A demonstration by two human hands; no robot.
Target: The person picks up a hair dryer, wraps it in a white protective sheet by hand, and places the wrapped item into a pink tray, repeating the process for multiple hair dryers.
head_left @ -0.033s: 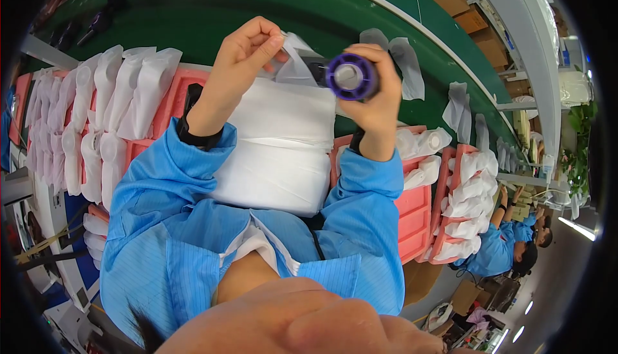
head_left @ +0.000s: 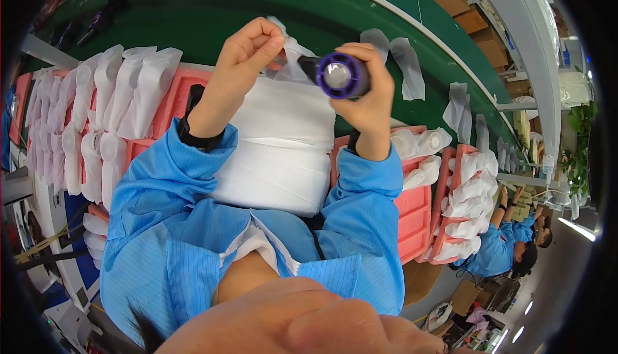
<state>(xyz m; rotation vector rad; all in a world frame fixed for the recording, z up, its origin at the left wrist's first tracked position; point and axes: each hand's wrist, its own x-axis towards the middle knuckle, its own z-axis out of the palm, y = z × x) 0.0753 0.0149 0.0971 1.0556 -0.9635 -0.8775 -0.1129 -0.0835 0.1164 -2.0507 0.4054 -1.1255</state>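
Worktop (head_left: 212,6) in green is curved by the lens across the top of the frame. Pink trays (head_left: 412,219) are set at left and right, partly filled with white-wrapped items (head_left: 138,83). At frame centre, a thick white stack (head_left: 277,167) of thin layers is placed. Above it, by the left hand (head_left: 248,51), a translucent white pouch (head_left: 299,57) is pinched between thumb and fingers. Right of it, slightly above frame centre, a dark device (head_left: 360,74) is gripped by the right hand (head_left: 370,96), its fingers curled over the top and its thumb pressed below. The device's round end is turned toward the camera, and its narrow black part (head_left: 309,67) is pointed left at the pouch; whether it is inserted cannot be told. Vivid purple is shown by the spoked ring (head_left: 322,76), in which a pale, shiny disc (head_left: 337,75) is framed.
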